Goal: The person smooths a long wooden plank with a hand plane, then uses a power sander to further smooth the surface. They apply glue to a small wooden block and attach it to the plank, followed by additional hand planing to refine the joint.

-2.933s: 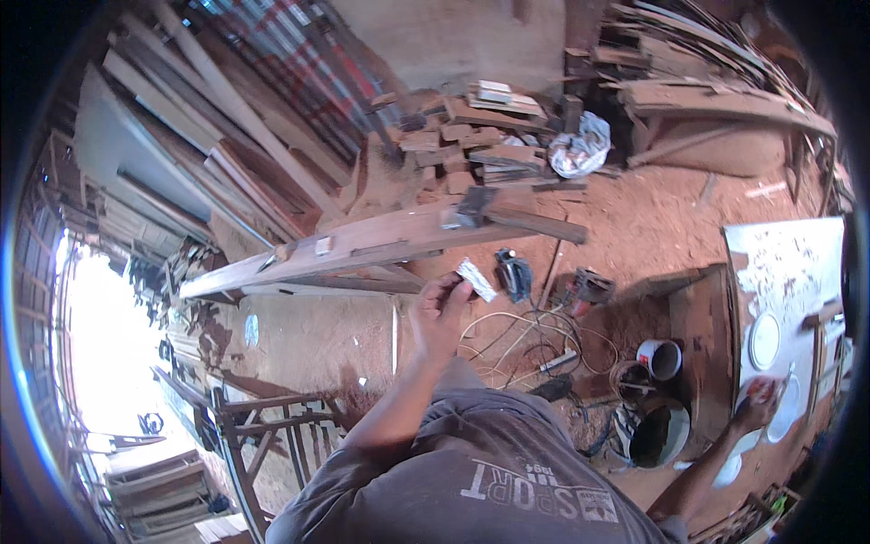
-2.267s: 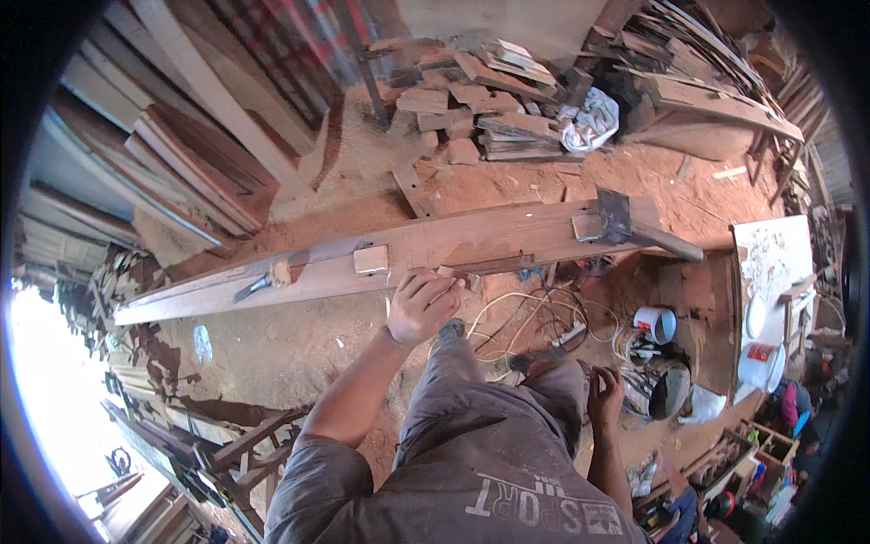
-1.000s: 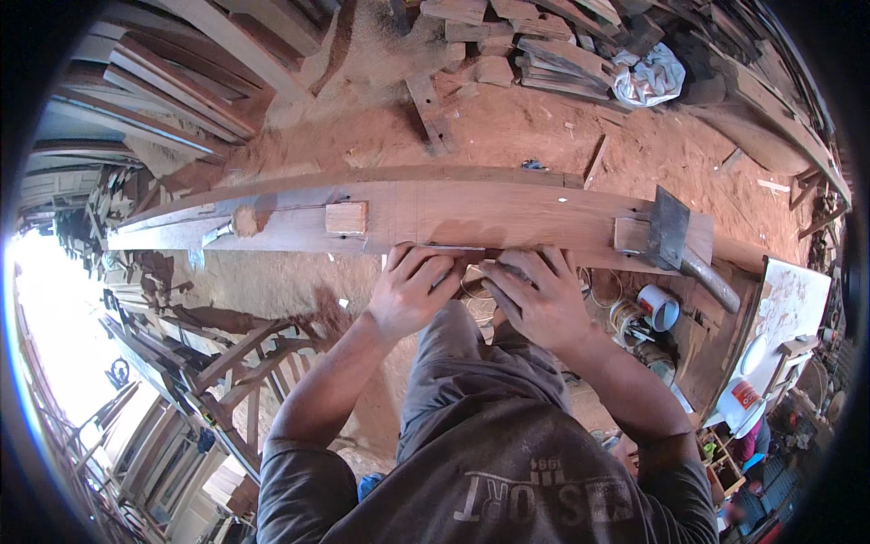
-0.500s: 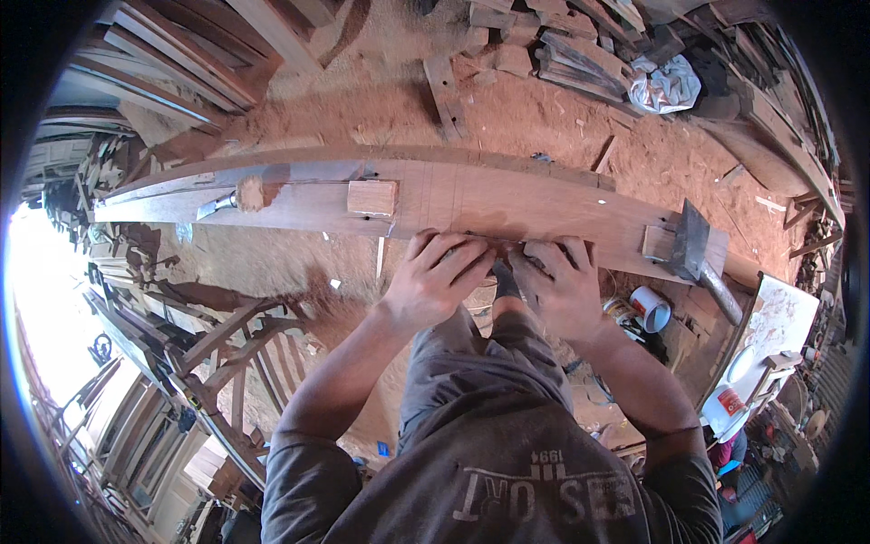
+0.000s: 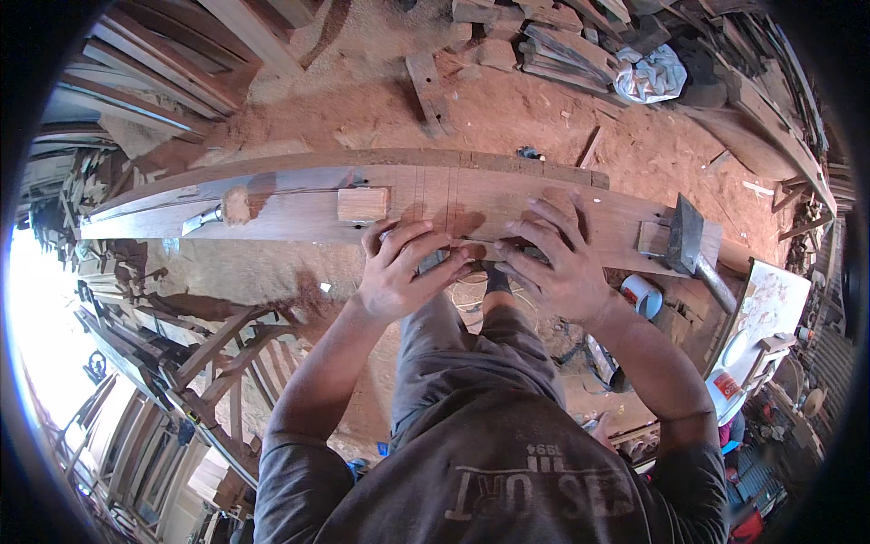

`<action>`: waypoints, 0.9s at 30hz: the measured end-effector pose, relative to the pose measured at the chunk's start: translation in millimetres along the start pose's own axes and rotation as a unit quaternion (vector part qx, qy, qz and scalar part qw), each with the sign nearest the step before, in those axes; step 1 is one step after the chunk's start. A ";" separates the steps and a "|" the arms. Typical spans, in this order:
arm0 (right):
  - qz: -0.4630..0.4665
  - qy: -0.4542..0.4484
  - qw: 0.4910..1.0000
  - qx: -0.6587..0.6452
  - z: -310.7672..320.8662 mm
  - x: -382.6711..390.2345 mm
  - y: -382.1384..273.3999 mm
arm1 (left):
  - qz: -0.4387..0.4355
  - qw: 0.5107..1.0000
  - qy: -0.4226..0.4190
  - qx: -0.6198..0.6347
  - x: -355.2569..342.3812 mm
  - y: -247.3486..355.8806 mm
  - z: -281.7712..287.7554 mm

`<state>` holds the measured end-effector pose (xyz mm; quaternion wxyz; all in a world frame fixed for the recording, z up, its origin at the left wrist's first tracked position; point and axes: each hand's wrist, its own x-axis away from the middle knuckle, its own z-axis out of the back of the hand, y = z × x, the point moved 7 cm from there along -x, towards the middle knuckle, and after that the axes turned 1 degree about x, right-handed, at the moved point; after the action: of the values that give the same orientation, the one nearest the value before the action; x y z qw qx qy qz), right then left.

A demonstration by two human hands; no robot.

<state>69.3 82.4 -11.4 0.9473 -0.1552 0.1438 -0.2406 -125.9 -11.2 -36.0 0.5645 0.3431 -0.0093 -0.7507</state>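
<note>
A long reddish wooden plank (image 5: 507, 195) lies across in front of me, with thin lines marked across it near the middle. My left hand (image 5: 403, 267) curls over the plank's near edge, its fingers around a small dark tool (image 5: 471, 252) that is mostly hidden. My right hand (image 5: 557, 258) lies beside it with its fingers spread flat on the plank and its thumb touching the same tool. A small pale wood block (image 5: 362, 204) sits on the plank just left of my left hand.
A heavy hammer-like tool (image 5: 693, 245) rests on the plank's right end. A metal-tipped tool (image 5: 204, 218) lies near the left end. Stacked timber (image 5: 163, 82) lines the left side, offcuts and a white bag (image 5: 648, 72) lie beyond on red dirt, and a tape roll (image 5: 642, 295) lies below right.
I have leaned over the plank. My left hand came down from mid-air to its near edge, and my right hand came in from the far right beside it. Both have since stayed there.
</note>
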 end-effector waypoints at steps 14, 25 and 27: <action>-0.026 -0.071 0.997 -0.004 -5.7 -2.0 4.5 | 0.057 0.995 -0.029 0.071 -17.1 -7.5 -11.1; -0.164 -0.079 0.983 0.027 11.5 -17.6 28.4 | -0.114 0.986 -0.113 0.044 -24.4 -2.9 -19.0; -0.160 -0.102 0.981 0.042 5.0 -13.6 28.2 | -0.093 0.989 -0.096 0.063 -25.7 -3.1 -17.6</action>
<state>71.2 114.0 -14.5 0.9118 -0.1596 0.0096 -0.3781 -115.9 18.4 -37.8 0.4657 0.3035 -0.0788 -0.8275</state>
